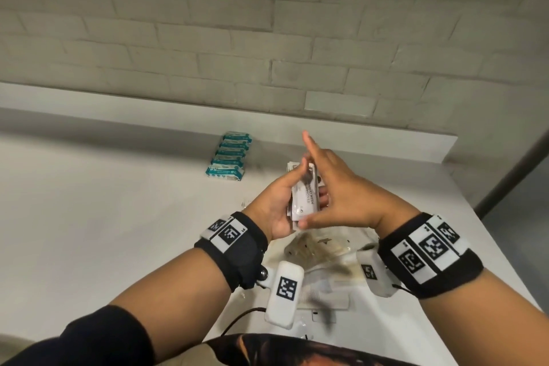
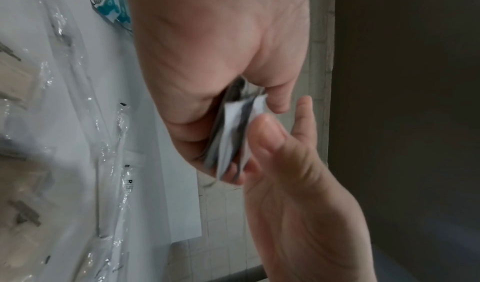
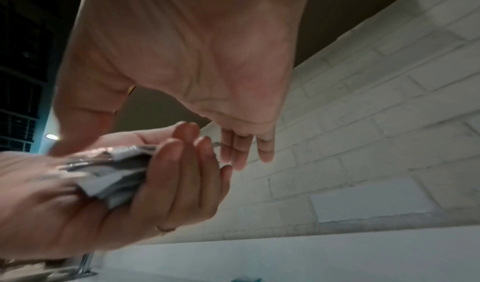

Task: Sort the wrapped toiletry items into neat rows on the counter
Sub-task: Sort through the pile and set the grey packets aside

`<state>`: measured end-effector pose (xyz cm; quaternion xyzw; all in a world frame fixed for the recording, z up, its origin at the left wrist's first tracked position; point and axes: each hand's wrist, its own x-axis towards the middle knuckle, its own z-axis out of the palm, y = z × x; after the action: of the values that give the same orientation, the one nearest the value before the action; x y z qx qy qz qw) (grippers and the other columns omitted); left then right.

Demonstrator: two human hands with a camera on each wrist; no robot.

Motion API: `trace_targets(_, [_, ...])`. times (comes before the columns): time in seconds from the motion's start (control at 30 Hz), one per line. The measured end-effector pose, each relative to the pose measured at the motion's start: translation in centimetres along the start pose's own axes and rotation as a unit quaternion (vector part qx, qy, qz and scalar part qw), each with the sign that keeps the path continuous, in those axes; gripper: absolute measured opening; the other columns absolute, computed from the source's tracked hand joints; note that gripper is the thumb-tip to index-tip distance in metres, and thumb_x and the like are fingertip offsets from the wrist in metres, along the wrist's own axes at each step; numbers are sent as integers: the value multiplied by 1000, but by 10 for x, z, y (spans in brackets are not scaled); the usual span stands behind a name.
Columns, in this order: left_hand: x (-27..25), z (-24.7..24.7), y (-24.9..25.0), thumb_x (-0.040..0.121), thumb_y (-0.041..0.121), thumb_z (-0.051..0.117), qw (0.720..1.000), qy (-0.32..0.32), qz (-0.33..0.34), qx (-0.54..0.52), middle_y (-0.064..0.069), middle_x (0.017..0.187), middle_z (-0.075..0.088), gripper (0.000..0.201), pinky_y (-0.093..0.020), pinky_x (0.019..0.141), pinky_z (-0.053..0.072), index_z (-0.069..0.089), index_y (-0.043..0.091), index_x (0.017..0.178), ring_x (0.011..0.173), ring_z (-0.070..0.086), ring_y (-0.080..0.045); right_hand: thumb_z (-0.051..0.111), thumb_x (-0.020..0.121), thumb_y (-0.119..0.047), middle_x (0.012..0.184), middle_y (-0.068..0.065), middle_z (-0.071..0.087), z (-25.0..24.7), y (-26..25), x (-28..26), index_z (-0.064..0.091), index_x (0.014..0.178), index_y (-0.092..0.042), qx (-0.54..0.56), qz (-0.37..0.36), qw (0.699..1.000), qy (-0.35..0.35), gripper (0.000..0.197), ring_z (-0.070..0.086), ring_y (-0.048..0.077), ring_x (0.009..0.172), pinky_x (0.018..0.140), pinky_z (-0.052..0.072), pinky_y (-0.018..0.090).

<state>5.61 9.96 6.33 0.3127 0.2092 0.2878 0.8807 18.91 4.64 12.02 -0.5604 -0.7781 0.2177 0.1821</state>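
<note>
A stack of white wrapped sachets point(image 1: 306, 202) is held upright above the counter point(image 1: 118, 202). My left hand point(image 1: 310, 186) grips it, thumb on one face and fingers curled round the other. My right hand point(image 1: 322, 175) has straight fingers laid flat along the stack's right side, and its thumb touches the stack's near end. In the left wrist view the sachets point(image 2: 233, 138) show edge-on between both hands. In the right wrist view the sachets point(image 3: 111, 175) sit in the left hand under the flat right palm. A neat row of teal packets point(image 1: 230, 157) lies farther back on the counter.
Clear-wrapped items point(image 1: 318, 246) lie loose on the counter below my hands, with more clear wrappers point(image 2: 114, 163) spread beside them. Behind my hands a few more sachets point(image 1: 292, 165) lie on the counter. A brick wall point(image 1: 267, 38) backs the counter, whose edge point(image 1: 487, 211) falls away at right.
</note>
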Motion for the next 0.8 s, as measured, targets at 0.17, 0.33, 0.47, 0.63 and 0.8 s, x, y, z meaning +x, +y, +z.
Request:
trace_targets(0.17, [1,4,5,88,61,51,1000,7,-4,3,-14,114,57,61,-35,91,50,62,11,120,104,58,-26,82,59,-44,140,-2,32,12,-2,1,-27,142,-44,-91,-10,996,16,138,29,15,133,112,30,32])
trace_targets(0.33, [4,5,4,82,67,53,1000,7,-10,-17,-15,123,53,76,-40,101,43,51,12,134,113,54,-29,84,57,-52,145,-5,27,7,2,0,-28,142,-43,-86,4,996,-9,140,24,12,136,110,25,26])
trace_targets(0.47, [6,7,6,86,57,54,999,21,-7,-34,-12,105,61,58,-33,78,56,59,13,122,94,64,-24,81,60,-49,139,-3,37,5,2,2,-24,142,-48,-88,8,996,19,133,35,14,130,103,36,26])
trace_targets(0.63, [7,7,7,89,49,55,999,39,-25,-28,-13,107,57,50,-39,84,51,57,11,122,96,60,-27,85,54,-55,143,-2,29,4,4,1,-33,137,-48,-102,2,994,-35,144,27,14,135,109,28,28])
trace_targets(0.8, [10,6,5,92,37,49,999,25,-40,-20,-10,85,60,32,-30,65,56,62,9,98,74,66,-22,81,60,-47,120,-1,38,8,8,6,-29,139,-50,-93,0,996,-12,135,39,15,117,98,42,31])
